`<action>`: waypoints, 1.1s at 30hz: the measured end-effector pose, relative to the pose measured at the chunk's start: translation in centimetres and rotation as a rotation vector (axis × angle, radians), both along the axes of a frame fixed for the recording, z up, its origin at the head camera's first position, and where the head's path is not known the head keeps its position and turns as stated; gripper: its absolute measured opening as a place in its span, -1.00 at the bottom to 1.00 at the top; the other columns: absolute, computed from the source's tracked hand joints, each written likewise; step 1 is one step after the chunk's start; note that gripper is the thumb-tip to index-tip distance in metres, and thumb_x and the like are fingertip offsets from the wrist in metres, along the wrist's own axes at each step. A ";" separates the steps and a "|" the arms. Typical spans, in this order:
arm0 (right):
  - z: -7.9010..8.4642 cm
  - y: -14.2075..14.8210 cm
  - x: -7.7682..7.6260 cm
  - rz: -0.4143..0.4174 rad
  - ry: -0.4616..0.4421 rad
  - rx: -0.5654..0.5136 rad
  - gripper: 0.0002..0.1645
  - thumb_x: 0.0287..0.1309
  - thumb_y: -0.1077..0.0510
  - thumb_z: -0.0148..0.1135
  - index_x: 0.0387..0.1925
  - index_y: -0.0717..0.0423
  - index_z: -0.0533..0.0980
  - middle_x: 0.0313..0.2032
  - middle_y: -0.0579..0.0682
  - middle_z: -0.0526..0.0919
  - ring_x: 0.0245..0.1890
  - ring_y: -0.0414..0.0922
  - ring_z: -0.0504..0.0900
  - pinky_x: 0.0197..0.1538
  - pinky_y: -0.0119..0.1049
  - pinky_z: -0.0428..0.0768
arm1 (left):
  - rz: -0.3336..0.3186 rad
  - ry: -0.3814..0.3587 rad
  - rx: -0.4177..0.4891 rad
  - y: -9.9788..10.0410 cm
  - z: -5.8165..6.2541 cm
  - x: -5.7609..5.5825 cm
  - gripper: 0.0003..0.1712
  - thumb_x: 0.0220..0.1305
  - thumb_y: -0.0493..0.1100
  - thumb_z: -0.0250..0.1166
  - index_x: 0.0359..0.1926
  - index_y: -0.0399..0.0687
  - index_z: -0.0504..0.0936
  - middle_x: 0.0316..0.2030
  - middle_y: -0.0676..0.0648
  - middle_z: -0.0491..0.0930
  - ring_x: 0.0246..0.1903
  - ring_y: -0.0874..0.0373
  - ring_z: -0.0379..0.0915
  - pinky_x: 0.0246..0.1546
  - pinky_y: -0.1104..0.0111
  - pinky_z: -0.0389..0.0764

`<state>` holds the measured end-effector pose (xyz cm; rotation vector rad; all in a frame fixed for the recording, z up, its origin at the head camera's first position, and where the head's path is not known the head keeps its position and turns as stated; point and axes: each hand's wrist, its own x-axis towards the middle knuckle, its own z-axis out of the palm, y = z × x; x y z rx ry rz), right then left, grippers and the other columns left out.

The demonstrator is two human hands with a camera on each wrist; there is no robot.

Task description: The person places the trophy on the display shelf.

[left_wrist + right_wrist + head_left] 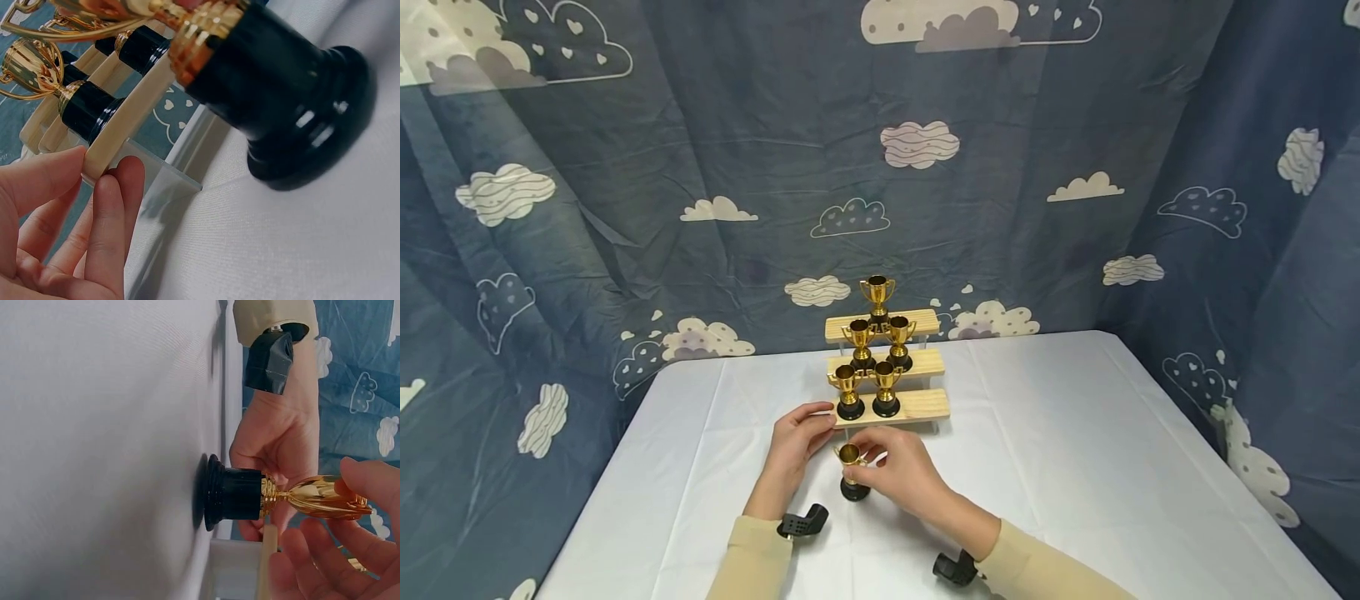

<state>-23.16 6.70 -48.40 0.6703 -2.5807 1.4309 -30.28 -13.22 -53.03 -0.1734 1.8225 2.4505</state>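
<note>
My right hand (906, 475) pinches a small gold trophy cup (854, 488) with a black base by its bowl, in front of a three-step wooden display stand (925, 405). In the right wrist view this trophy (242, 494) is upright over the white cloth, its base very close to it; whether they touch I cannot tell. My left hand (792, 450) grips the left end of the lowest board, and in the left wrist view thumb and fingers pinch the board's corner (100, 159). Two trophies (886, 392) stand on that lowest step.
Two more trophies (861, 346) stand on the middle step and one trophy (877, 296) on the top step. Clear supports (165, 172) hold up the boards. A white cloth covers the table (1075, 450); a blue cloud-patterned curtain (775, 125) hangs behind.
</note>
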 end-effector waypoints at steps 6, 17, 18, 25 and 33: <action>0.5 0.2 -0.2 -0.001 0.023 0.000 -0.65 -0.03 0.06 0.58 -0.15 -0.09 0.69 -0.26 -0.30 0.69 -0.28 -0.10 0.70 -0.26 -0.35 0.72 | 0.005 0.004 0.002 0.0 0.0 0.0 -0.59 0.20 -0.40 0.40 0.09 -0.39 0.63 0.04 -0.29 0.61 -0.16 0.07 0.67 -0.03 0.30 0.70; 1.4 0.5 0.0 0.000 0.023 0.016 -0.65 0.02 0.06 0.55 -0.11 -0.08 0.70 -0.23 -0.29 0.70 -0.27 -0.15 0.69 -0.27 -0.43 0.69 | 0.011 -0.002 -0.005 0.0 0.1 0.0 -0.58 0.18 -0.40 0.42 0.08 -0.37 0.63 -0.27 -0.15 0.73 -0.22 0.10 0.69 -0.09 0.32 0.72; 1.5 0.6 0.0 0.000 0.025 0.018 -0.65 0.02 0.06 0.55 -0.10 -0.07 0.70 -0.23 -0.29 0.71 -0.26 -0.15 0.69 -0.27 -0.43 0.69 | 0.012 -0.003 -0.003 0.0 0.1 0.0 -0.58 0.17 -0.40 0.42 0.08 -0.37 0.64 -0.27 -0.15 0.73 -0.22 0.10 0.69 -0.09 0.32 0.72; 2.2 1.0 0.3 -0.006 0.030 0.003 -0.61 0.02 0.08 0.55 -0.06 -0.01 0.70 -0.19 -0.22 0.72 -0.25 -0.15 0.69 -0.24 -0.42 0.70 | 0.026 -0.007 -0.002 0.1 0.0 -0.1 -0.59 0.16 -0.41 0.42 0.06 -0.36 0.65 -0.16 -0.18 0.71 -0.19 0.11 0.68 -0.07 0.33 0.71; 2.5 1.6 0.3 -0.026 0.044 0.018 -0.60 0.06 0.08 0.54 -0.03 0.01 0.69 -0.21 -0.23 0.73 -0.25 -0.24 0.67 -0.23 -0.40 0.71 | 0.032 -0.005 0.012 0.2 0.1 0.0 -0.59 0.17 -0.43 0.41 0.07 -0.39 0.64 -0.15 -0.22 0.70 -0.23 0.05 0.71 -0.07 0.30 0.72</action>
